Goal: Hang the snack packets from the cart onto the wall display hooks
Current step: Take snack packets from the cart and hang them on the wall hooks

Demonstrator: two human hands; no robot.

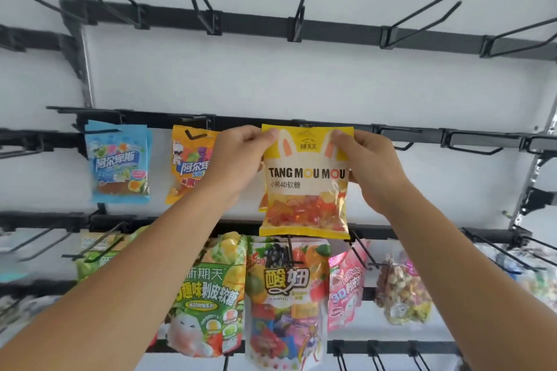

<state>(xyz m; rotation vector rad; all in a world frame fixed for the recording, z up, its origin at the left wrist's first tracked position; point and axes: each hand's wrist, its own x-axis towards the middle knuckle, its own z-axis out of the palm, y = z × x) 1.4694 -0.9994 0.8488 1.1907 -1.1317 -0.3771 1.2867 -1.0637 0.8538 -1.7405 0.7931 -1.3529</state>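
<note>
A yellow and white gummy packet [306, 184] printed TANG MOU MOU is held up against the middle rail of the wall display. My left hand [238, 156] pinches its top left corner and my right hand [370, 163] pinches its top right corner. The packet's top edge lies level with the black rail [331, 125]. The hook behind it is hidden by the packet. The cart is out of view.
A blue packet [119, 163] and an orange packet [188, 169] hang to the left on the same rail. Several packets hang on the row below, among them a green one [208, 298] and a pink one [345, 286]. Bare black hooks [470, 141] stick out to the right and along the top rail [301, 6].
</note>
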